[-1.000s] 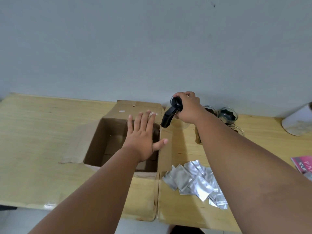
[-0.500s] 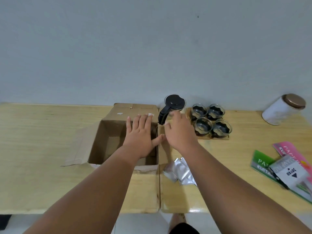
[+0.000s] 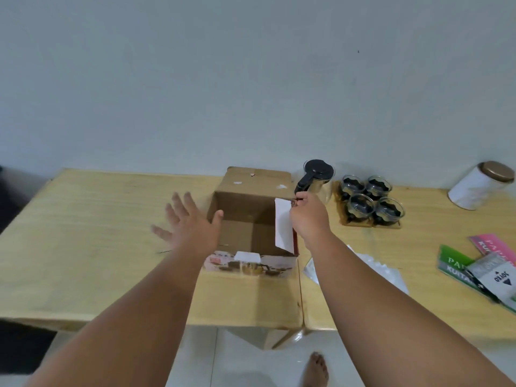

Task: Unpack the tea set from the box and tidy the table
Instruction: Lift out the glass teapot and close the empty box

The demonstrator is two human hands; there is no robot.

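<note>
Now my right hand (image 3: pixel 307 216) has left the teapot (image 3: pixel 318 174), which stands on the surface just right of the box (image 3: pixel 251 181), and pinches the box's white flap (image 3: pixel 283 227). My left hand (image 3: pixel 190 227) hovers spread, fingers (image 3: pixel 178 202) holding nothing. One teapot, four cups (image 3: pixel 360 203), one box: unpacking looks done.

You have open tabletop (image 3: pixel 97 233) from the box (image 3: pixel 251 180) to the left edge. Toward the right edge, the teapot (image 3: pixel 321 174), cups (image 3: pixel 360 203), packets (image 3: pixel 386 268) and booklets (image 3: pixel 458 263) crowd your way.
</note>
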